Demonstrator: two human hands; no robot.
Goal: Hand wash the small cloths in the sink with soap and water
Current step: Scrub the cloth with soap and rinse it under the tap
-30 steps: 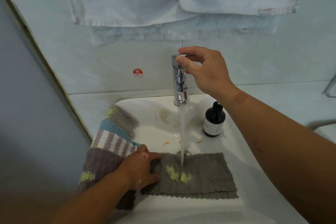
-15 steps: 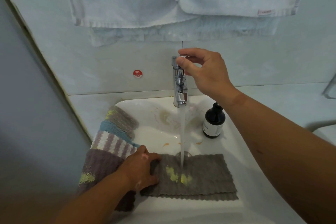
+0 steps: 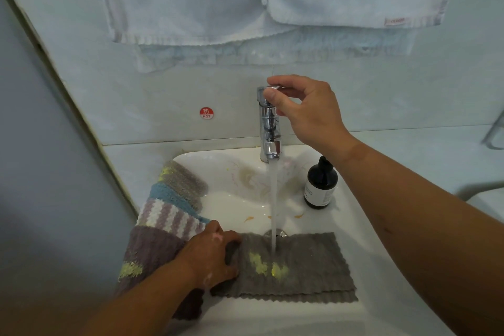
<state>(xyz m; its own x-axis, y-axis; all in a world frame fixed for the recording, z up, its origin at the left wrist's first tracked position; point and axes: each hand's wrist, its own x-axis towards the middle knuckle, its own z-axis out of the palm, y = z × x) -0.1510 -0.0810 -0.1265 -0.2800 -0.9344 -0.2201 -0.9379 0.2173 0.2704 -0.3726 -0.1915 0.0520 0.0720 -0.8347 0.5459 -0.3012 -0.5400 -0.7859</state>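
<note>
Water (image 3: 273, 199) hits grey cloth (image 3: 308, 264), left grip (image 3: 210, 256) clutching its edge, right grip (image 3: 302, 112) pinching tap handle (image 3: 261, 91).

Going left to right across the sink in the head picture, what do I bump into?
Striped cloths on the sink's rim → left hand holding the grey cloth → faucet with running water → dark bottle.
</note>
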